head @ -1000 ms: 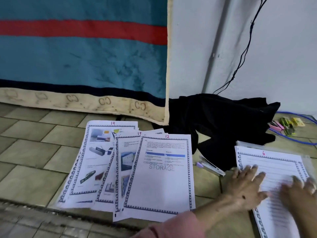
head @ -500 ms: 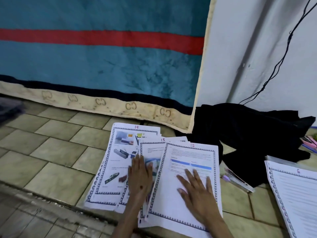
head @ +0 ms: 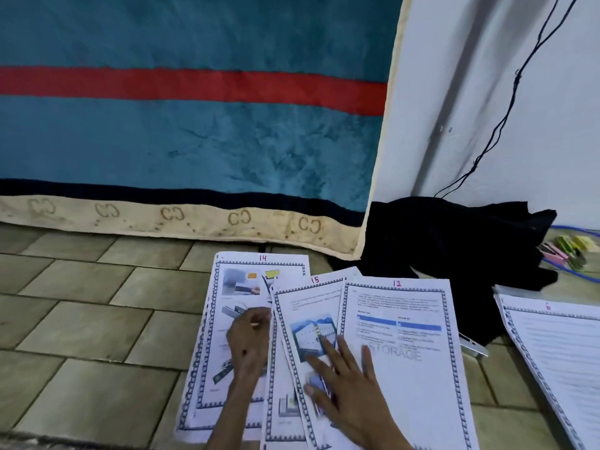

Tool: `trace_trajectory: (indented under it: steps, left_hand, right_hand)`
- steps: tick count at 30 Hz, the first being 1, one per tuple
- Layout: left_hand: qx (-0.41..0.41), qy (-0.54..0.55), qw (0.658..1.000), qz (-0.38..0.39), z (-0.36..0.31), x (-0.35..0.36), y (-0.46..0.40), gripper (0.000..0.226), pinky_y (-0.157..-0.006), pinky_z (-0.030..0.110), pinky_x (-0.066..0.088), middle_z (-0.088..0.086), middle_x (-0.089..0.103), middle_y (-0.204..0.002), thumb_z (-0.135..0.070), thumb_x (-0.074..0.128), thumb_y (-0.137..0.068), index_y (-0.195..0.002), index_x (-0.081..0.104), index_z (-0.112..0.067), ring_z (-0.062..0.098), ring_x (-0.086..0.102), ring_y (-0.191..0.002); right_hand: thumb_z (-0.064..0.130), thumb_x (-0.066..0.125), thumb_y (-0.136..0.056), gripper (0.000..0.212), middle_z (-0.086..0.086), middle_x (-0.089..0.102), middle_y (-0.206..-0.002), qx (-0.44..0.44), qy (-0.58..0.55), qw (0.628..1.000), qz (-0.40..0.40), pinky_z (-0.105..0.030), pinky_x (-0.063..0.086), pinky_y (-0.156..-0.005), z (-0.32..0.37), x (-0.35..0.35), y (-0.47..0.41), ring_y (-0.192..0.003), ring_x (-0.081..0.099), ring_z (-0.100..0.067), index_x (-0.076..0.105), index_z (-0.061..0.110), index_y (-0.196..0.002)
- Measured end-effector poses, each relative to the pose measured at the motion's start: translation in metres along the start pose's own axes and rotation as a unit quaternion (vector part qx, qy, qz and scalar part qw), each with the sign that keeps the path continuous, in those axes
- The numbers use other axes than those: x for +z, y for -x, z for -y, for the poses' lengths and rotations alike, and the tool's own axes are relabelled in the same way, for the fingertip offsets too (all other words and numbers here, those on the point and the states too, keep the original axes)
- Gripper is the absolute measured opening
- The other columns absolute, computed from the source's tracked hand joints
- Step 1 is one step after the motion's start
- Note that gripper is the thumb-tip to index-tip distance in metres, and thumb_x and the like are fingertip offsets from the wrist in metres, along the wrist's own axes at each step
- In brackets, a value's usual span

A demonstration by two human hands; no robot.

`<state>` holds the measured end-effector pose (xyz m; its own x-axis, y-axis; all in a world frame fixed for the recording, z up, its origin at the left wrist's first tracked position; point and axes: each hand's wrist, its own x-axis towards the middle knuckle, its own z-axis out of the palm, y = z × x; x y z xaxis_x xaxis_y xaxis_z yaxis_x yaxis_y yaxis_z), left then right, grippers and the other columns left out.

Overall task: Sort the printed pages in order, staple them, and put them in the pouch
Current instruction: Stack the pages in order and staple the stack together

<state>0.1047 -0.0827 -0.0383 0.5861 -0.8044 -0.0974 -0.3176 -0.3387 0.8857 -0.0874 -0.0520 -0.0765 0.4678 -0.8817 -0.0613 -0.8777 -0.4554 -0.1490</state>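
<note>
Three printed pages lie fanned on the tiled floor: page 14 (head: pixel 246 287) at the left, page 15 (head: pixel 311 306) in the middle, and page 12 (head: pixel 406 319), marked STORAGE, on top at the right. My left hand (head: pixel 250 342) rests on page 14 with its fingers curled at the edge of page 15; the frame does not show whether it grips a sheet. My right hand (head: pixel 344 384) lies flat with fingers spread across pages 15 and 12. A stack topped by page 6 (head: pixel 558 345) lies at the far right. A stapler (head: pixel 472 344) peeks out beside page 12.
A blue blanket with a red stripe (head: pixel 194 141) hangs behind the pages. A black cloth (head: pixel 454 241) is heaped against the white wall, with a black cable (head: pixel 506 118) above it. Coloured clips (head: pixel 565 251) and a blue cord lie at the far right.
Both hands left the page 6 stack and came to the fanned pages. My right hand then slid left from page 12 towards page 15, which now shows more. My left fingers curled.
</note>
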Motion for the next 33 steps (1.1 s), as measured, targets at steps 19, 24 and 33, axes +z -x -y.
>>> trace_trajectory:
  steps: [19,24,33]
  left_hand:
    - [0.003,-0.123,0.987,0.108,0.013,-0.034,-0.016,0.044,-0.049,0.026,0.026,0.002,0.040,-0.050,-0.023,0.059,-0.089,-0.052,0.038,-0.014,0.016,0.041,-0.052]
    - [0.021,-0.141,0.989,0.024,0.011,-0.039,-0.021,0.024,-0.068,0.028,0.042,0.007,0.062,-0.076,-0.018,0.050,-0.093,-0.072,0.059,-0.010,0.020,0.054,-0.073]
    - [-0.065,-0.096,0.993,0.012,0.023,-0.076,-0.036,0.029,-0.080,0.032,0.047,0.019,0.070,-0.105,-0.020,0.065,-0.084,-0.108,0.067,-0.006,0.033,0.065,-0.096]
  right_hand:
    - [0.081,-0.031,-0.055,0.097,0.025,-0.021,-0.146,0.112,-0.071,0.991,-0.012,-0.039,-0.022,-0.108,-0.008,-0.004,-0.004,-0.137,-0.028,-0.004,-0.003,0.048,-0.142]
    - [0.066,0.003,-0.090,0.069,0.008,0.021,-0.152,0.111,-0.025,0.993,-0.043,-0.039,-0.007,-0.113,-0.004,-0.005,-0.009,-0.143,-0.014,-0.008,0.034,0.033,-0.142]
    - [0.055,0.021,-0.096,0.042,0.013,0.050,-0.138,-0.052,0.007,0.999,0.005,-0.042,0.017,-0.104,0.094,-0.005,-0.044,-0.131,0.046,-0.014,0.039,0.046,-0.132]
